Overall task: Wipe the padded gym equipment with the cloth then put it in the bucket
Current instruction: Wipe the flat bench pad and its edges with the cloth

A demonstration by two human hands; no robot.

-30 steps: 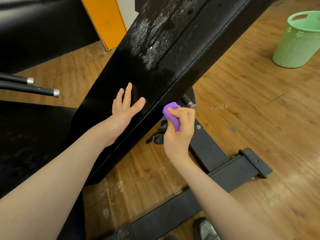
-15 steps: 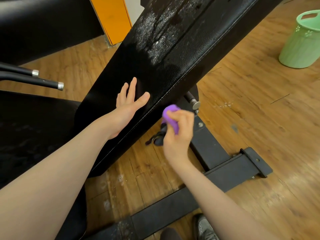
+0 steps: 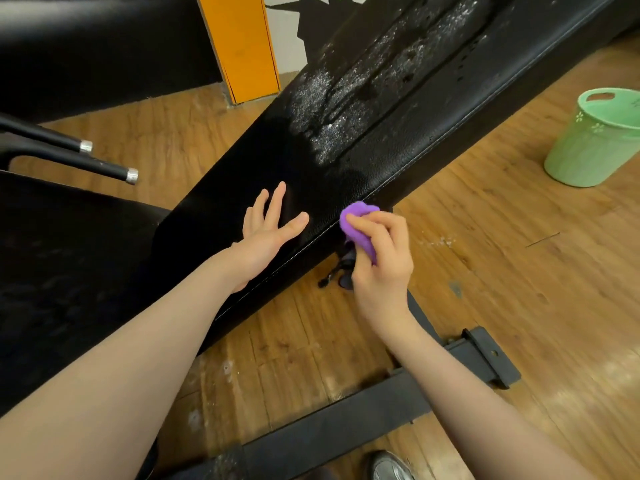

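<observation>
this is looking like a gym: a long black padded bench (image 3: 381, 126) is slanting over a worn wooden floor (image 3: 519, 254), sitting on a black steel frame (image 3: 346, 427), with chrome-tipped bars (image 3: 104, 168) and more black padding (image 3: 69, 271) showing alongside

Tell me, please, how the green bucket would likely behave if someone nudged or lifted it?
The bucket looks like thin plastic and seems empty as far as its mouth shows, so it is probably light. On the smooth wood floor it would likely slide. Being narrower at the base, a push near the rim might tip it.
</observation>
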